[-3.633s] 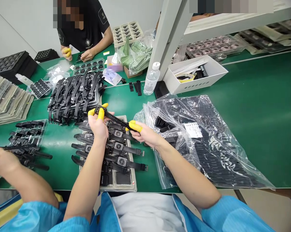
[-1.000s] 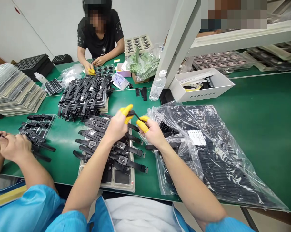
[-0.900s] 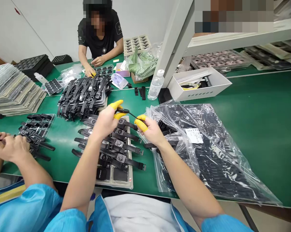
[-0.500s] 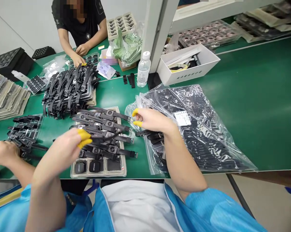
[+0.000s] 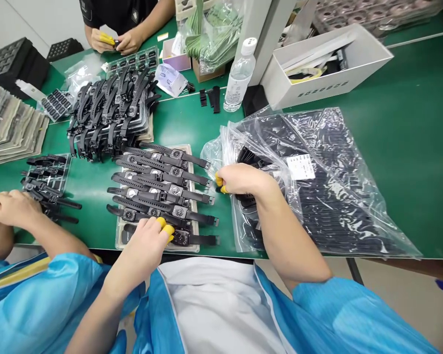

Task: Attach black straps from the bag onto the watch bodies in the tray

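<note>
Yellow covers sit on the fingertips of both my hands. My left hand (image 5: 146, 246) is closed over the near row of a pale plastic tray (image 5: 194, 231), its fingers on a black smartwatch (image 5: 180, 238) lying face down with a strap running right. Several more smartwatches (image 5: 175, 172) with black straps lie across the tray in rows. My right hand (image 5: 239, 179) is closed at the mouth of a clear plastic bag (image 5: 339, 196) packed with black watch straps. A small dark bit shows at its fingertips, too small to make out.
A stack of trays with strapped watches (image 5: 107, 108) stands behind. Beyond the bag are a water bottle (image 5: 240, 73) and a white box (image 5: 328, 69) of tools. A co-worker's hands (image 5: 13, 211) rest at left; another person's hands (image 5: 113, 40) work across the table.
My left hand has moved right and down with the watch onto the tray's near row. My right hand's fingers have closed beside the bag. The view has shifted slightly.
</note>
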A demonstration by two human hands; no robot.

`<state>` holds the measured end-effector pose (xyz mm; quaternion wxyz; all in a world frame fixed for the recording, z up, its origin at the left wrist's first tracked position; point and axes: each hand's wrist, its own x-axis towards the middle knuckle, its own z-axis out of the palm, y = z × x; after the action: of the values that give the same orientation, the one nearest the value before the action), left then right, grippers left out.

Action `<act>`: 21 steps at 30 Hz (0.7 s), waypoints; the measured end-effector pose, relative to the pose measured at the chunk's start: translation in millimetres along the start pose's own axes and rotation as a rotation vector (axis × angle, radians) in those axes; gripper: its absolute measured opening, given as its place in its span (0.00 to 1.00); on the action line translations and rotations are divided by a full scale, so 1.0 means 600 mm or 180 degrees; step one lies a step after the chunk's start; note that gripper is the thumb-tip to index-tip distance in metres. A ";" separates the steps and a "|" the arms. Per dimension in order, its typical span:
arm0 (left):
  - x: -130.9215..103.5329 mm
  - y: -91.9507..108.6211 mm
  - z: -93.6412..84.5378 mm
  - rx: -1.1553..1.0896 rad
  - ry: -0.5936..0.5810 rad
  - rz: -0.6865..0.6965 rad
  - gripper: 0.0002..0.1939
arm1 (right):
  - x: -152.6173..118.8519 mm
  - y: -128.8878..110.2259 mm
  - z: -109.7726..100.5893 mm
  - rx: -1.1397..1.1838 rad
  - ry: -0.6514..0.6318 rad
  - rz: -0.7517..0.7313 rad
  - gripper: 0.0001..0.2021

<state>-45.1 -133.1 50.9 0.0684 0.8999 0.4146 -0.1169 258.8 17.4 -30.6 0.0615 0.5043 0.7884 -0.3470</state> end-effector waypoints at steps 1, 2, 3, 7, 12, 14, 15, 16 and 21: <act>0.000 -0.003 0.005 0.0035 0.0114 0.0025 0.12 | 0.002 0.001 0.001 -0.0001 0.0037 -0.0002 0.11; 0.000 -0.006 0.011 0.0068 0.0229 0.0037 0.11 | 0.004 0.001 0.001 -0.0027 0.0133 0.0007 0.10; 0.001 -0.010 0.017 0.0096 0.0345 0.0046 0.10 | 0.004 -0.002 -0.001 -0.0063 0.0306 0.0018 0.08; 0.004 -0.024 0.033 0.0263 0.0997 0.0005 0.08 | -0.001 -0.012 -0.018 0.0037 0.1479 0.0053 0.04; -0.039 -0.023 0.032 0.0411 0.1454 -0.0337 0.05 | -0.005 0.008 -0.031 0.0697 0.2958 0.0076 0.13; -0.063 -0.018 0.031 0.0525 0.1130 -0.0427 0.05 | 0.002 0.020 -0.027 0.1167 0.3236 0.0009 0.18; -0.072 -0.013 0.032 0.0639 0.0928 -0.0485 0.06 | 0.008 0.024 -0.023 0.1471 0.3266 -0.0027 0.20; -0.078 -0.009 0.033 0.0768 0.0749 -0.0545 0.07 | 0.014 0.027 -0.020 0.1807 0.3224 -0.0060 0.21; -0.066 0.012 0.039 0.1069 0.0320 -0.0758 0.07 | 0.038 0.017 -0.010 0.3366 0.2580 -0.0182 0.22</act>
<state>-68.0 -171.8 39.0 -0.1176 0.8480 0.4956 -0.1465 257.7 40.7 -41.4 -0.5045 0.5360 0.4858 -0.4714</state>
